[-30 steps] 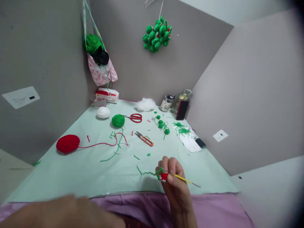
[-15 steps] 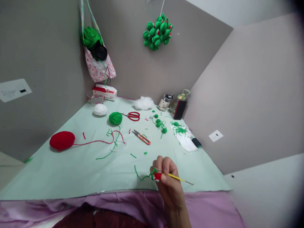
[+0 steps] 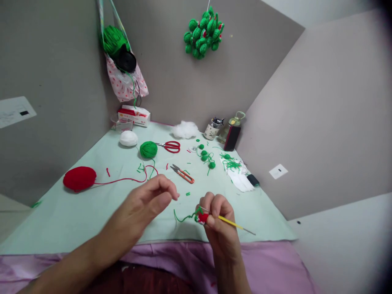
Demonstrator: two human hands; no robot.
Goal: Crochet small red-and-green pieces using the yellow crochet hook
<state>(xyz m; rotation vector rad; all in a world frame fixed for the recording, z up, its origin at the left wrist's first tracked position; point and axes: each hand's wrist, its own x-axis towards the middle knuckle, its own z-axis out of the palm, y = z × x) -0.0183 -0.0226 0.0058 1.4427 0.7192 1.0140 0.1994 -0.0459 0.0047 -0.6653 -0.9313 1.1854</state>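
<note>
My right hand is closed on a small red, white and green crochet piece together with a yellow-handled crochet hook. The hook's handle points down to the right, and its thin metal front end lies by the green stitches. From the piece a green yarn tail trails left over the table. To the left, above the table, is my left hand, its fingers loosely bent and apart from the thumb, with nothing visible in it. It does not touch the crochet piece.
Orange thread snips and red-handled scissors lie beyond my hands. Balls of red, green and white yarn sit at left. Several small green crocheted balls lie at centre-right; a phone leans at back right.
My left hand has come into view from the lower left, over the table. My right hand keeps its hold on the crochet piece and hook. The view has shifted slightly.
</note>
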